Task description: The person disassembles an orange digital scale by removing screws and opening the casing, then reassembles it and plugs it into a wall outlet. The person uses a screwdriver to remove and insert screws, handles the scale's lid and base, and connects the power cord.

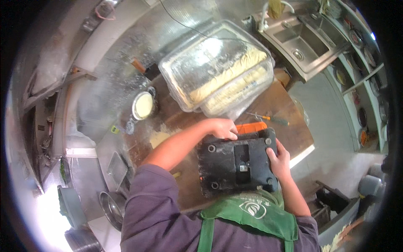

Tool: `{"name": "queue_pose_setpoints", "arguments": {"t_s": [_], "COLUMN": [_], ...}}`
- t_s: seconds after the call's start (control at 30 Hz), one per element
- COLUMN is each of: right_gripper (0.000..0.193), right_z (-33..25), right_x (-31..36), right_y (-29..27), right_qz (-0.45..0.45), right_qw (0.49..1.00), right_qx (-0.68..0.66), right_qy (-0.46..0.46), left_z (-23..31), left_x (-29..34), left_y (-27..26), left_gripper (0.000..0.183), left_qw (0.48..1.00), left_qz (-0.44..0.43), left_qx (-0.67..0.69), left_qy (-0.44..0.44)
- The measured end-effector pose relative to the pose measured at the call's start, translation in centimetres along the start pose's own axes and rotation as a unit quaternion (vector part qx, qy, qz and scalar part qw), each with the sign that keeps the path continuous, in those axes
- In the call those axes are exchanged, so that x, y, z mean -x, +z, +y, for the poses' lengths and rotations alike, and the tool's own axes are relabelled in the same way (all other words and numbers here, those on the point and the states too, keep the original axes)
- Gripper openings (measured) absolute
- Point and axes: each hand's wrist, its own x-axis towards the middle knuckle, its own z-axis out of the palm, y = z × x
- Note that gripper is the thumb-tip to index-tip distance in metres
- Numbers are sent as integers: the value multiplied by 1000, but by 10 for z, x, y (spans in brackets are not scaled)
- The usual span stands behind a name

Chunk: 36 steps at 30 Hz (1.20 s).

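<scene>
A black electronic scale is turned underside up in front of my chest, showing its round feet and a rectangular recess in the middle. My right hand grips its right edge, thumb on the underside. Bent over the far edge, my left hand has its fingers closed against the scale there; the fingertips are partly hidden. An orange part sticks out beyond that far edge, beside my left fingers. A screwdriver with a yellow and green handle lies on the wooden table past the scale.
Large clear plastic bins holding strips of dough stand at the table's far side. A round container of pale contents sits to the left, near spilled flour. A steel sink is at the far right, a shelf rack beside it.
</scene>
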Motion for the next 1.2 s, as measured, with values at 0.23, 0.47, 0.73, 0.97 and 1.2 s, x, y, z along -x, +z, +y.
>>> {"name": "queue_pose_setpoints", "arguments": {"t_s": [0.23, 0.47, 0.73, 0.97, 1.2], "right_gripper": [51, 51, 47, 41, 36], "right_z": [5, 3, 0, 4, 20], "right_x": [2, 2, 3, 14, 56], "right_y": [-2, -1, -1, -9, -27], "right_qz": [7, 9, 3, -13, -65], "right_qw": [1000, 1000, 1000, 998, 993], "right_qx": [6, 17, 14, 55, 25], "right_qy": [-2, -6, -10, 15, 94], "left_z": [6, 0, -3, 4, -33], "left_x": [5, 3, 18, 73, 114], "left_y": [0, 2, 25, 68, 175], "left_gripper": [43, 48, 46, 46, 59], "left_qw": [1000, 999, 985, 874, 737], "left_qz": [15, 10, 164, 479, 624], "left_qx": [-4, 30, 40, 77, 239], "left_qy": [0, -4, 21, -23, -103]}}
